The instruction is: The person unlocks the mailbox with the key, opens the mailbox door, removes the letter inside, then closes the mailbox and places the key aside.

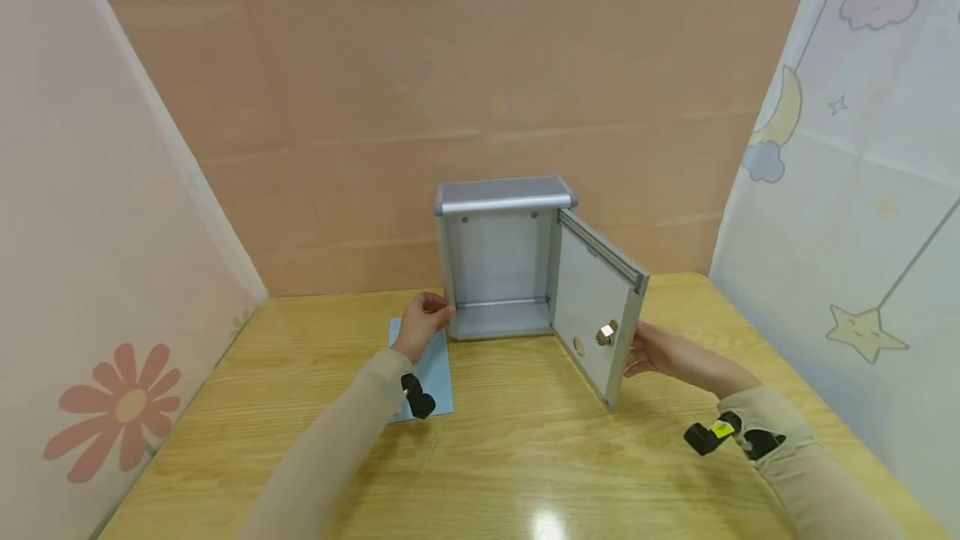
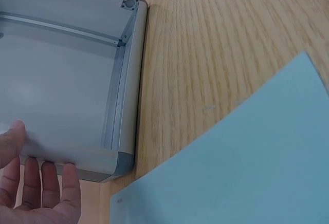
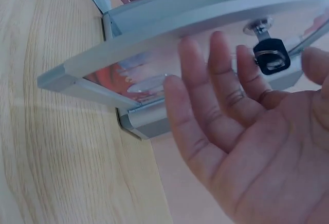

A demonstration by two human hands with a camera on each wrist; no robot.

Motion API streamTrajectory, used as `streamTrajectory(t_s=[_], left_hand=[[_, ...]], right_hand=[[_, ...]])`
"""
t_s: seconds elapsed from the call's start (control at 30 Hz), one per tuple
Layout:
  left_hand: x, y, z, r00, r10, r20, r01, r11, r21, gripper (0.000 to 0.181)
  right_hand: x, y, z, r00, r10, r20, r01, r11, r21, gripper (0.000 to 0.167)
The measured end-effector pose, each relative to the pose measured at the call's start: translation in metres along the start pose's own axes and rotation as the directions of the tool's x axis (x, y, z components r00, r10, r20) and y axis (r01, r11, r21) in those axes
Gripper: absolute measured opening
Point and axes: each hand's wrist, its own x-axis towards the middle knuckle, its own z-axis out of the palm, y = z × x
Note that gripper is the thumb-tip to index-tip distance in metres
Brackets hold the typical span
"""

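Silver-grey rectangular metal box pinched at its side by left hand, presumably for steadiness; hinged, metal-framed white door backed by spread right hand.

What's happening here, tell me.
A person is handling a metal box that stands upright on a wooden table, its door swung open on the right. The left hand pinches the box's left side wall between thumb and fingers. The right hand is at the door's outer face, near a black-headed key; whether it touches the door is unclear. A flat blue sheet lies on the table by the left forearm.
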Motion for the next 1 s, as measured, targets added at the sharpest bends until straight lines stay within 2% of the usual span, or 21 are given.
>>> streamTrajectory(t_s=[0.1,0.2,0.37,0.5,0.7,0.9,1.0], left_hand=[[0.0,0.002,0.0,1.0,-0.009,-0.007,0.009,1.0,-0.004,0.03],[0.003,-0.001,0.001,1.0,-0.009,-0.025,0.009,1.0,-0.001,0.027],[0.002,0.0,0.002,0.999,-0.021,-0.034,0.021,1.0,0.005,0.026],[0.003,-0.001,0.001,0.999,-0.027,-0.033,0.027,1.0,-0.002,0.025],[0.001,0.0,0.001,0.999,-0.03,-0.021,0.03,0.999,-0.022,0.025],[0.0,0.001,0.002,0.999,-0.029,-0.02,0.028,0.999,-0.032,0.025],[0.001,0.0,0.0,0.999,-0.026,-0.019,0.026,0.999,-0.033,0.024]], right_hand=[[0.003,-0.001,0.001,0.999,0.017,-0.051,-0.02,0.997,-0.07,0.041],[0.009,-0.002,0.005,0.996,0.049,-0.073,-0.055,0.995,-0.088,0.042],[0.024,-0.004,0.016,0.996,0.076,-0.045,-0.08,0.994,-0.077,0.042],[0.044,-0.005,0.031,0.994,0.104,-0.025,-0.105,0.994,-0.039,0.038],[0.081,-0.005,0.059,0.986,0.159,-0.048,-0.156,0.986,0.059,0.035],[0.118,-0.011,0.085,0.961,0.226,-0.16,-0.184,0.953,0.242,0.037],[0.138,-0.014,0.093,0.949,0.243,-0.199,-0.177,0.937,0.302,0.031]])
